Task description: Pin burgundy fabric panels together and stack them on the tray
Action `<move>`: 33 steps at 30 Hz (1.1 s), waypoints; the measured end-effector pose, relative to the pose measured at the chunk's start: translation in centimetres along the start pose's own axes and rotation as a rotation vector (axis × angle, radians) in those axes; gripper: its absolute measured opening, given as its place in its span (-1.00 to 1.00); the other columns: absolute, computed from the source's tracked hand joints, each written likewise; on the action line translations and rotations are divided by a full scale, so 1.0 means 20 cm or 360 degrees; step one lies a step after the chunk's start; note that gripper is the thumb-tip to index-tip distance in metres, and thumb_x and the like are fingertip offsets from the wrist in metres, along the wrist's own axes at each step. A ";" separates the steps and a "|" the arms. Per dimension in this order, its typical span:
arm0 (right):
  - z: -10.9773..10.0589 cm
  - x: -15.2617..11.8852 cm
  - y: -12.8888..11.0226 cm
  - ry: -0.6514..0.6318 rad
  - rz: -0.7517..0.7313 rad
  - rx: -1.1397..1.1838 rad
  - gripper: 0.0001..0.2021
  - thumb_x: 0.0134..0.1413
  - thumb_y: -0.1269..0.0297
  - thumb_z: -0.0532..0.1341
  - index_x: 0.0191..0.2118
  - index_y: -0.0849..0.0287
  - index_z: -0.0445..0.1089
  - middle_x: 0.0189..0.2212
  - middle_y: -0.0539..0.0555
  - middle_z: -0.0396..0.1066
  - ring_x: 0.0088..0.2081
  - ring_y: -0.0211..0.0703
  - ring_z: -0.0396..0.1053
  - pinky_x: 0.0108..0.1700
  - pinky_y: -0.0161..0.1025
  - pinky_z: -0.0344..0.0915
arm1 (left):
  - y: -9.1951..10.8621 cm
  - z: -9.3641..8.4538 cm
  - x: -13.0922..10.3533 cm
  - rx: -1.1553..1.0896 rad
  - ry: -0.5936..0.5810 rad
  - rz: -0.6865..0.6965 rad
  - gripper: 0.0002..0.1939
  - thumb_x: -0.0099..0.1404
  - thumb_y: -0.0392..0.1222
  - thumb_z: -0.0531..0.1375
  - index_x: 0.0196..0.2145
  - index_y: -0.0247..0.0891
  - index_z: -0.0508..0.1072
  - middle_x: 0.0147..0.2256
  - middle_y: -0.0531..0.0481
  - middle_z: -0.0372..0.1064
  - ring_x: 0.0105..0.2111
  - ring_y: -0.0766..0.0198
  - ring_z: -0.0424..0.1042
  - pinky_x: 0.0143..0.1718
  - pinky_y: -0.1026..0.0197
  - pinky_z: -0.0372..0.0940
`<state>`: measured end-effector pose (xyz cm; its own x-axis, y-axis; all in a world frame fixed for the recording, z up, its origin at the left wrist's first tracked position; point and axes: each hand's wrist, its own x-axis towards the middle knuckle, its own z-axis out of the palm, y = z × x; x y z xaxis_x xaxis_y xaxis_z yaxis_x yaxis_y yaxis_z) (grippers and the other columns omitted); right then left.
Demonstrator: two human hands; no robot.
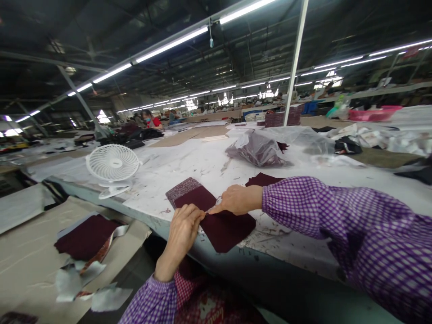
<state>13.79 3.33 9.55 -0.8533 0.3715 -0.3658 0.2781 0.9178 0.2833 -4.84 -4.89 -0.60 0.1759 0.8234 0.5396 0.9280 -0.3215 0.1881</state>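
Pinching fabric [230,233] near bag [251,150] of cloth [282,146]

Illumination: rows of fluorescent tubes [172,44] overhead, clipped to pure white; the roof [189,15] above them stays very dark. Far windows [269,91] also blown out. White tabletop [189,157] bright, diffusely lit, with soft, weak shadows. Pale glints on the plastic bag [249,150]. Maroon fabric [229,231] reads dark, little surface detail resolved. Deep shadow below the table's front edge. Wide-angle distortion evident: white pole [296,58] leans, purple checked sleeve [381,243] stretches toward the right border. Distant background soft, fine detail smeared.
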 end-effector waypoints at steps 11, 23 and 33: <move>-0.09 0.02 -0.02 -0.0119 -0.0043 -0.0007 -0.37 0.10 0.55 0.04 0.26 -0.10 0.13 -0.09 0.17 0.44 -0.15 -0.05 0.41 -0.21 -0.19 0.24 | -0.02 -0.05 -0.03 -0.0263 0.0008 -0.0097 -0.76 0.36 -0.17 0.02 -0.36 -0.21 0.45 -0.38 -0.02 0.35 -0.31 0.22 0.29 -0.23 0.15 0.21; 0.02 0.05 -0.02 0.0221 -0.0040 0.0036 -0.48 0.17 0.36 0.12 0.24 -0.11 0.16 -0.24 0.17 0.47 -0.26 -0.07 0.42 -0.30 -0.23 0.22 | -0.12 -0.05 -0.05 -0.0559 0.0015 -0.0367 -0.72 0.36 -0.17 0.00 -0.10 -0.21 0.44 -0.10 -0.09 0.40 -0.07 0.20 0.37 0.02 0.09 0.23; 0.15 0.06 0.16 0.0393 0.0007 0.0987 -0.88 0.04 0.29 0.25 -0.33 0.24 0.38 -0.41 0.01 0.37 -0.36 -0.28 0.29 -0.31 -0.34 0.15 | -0.03 -0.07 0.05 -0.0006 -0.0250 -0.0461 -0.70 0.32 -0.04 0.05 -0.11 -0.16 0.47 -0.17 -0.03 0.37 -0.33 0.25 0.42 -0.28 0.18 0.29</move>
<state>14.92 7.15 7.23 -0.9071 0.4000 -0.1310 0.4208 0.8544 -0.3049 -5.66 -4.55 0.92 -0.0465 0.9428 0.3301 0.9457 -0.0649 0.3185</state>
